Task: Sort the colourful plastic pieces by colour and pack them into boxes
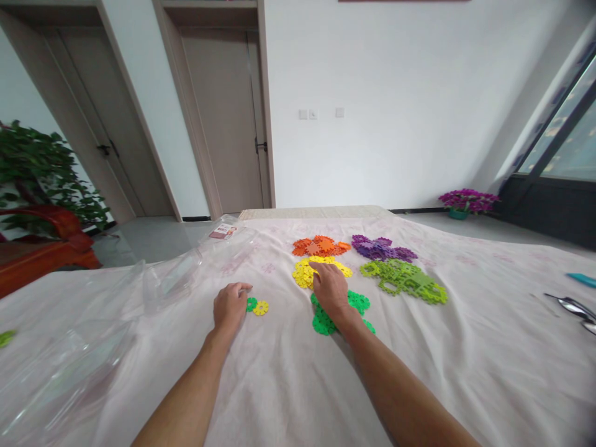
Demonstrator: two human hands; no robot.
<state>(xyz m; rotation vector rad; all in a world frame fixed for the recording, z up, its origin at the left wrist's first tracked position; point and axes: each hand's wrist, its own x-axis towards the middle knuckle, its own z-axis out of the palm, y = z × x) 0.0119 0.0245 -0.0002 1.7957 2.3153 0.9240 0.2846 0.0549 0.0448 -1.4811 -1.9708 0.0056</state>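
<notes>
My left hand (230, 307) rests on the cloth at left of centre, fingers loosely stretched to the right. Right beside its fingertips lie a green flower-shaped plastic disc (251, 304) and a yellow disc (261, 308), edges touching or joined; I cannot tell which. Over the pile of yellow notched discs (303, 274) reaches my right hand (331, 287), its fingers extended onto the pieces and the tips partly hidden. No disc shows lifted in it. Green discs (323, 321) spread beneath my right wrist, partly covered by it.
Behind the yellow pile sit orange discs (321, 246), with purple discs (382, 248) to their right. Lime-green discs (405, 279) lie right of centre. Clear plastic packaging (79, 360) covers the left side. Scissors (575, 307) and a blue item (582, 279) lie far right.
</notes>
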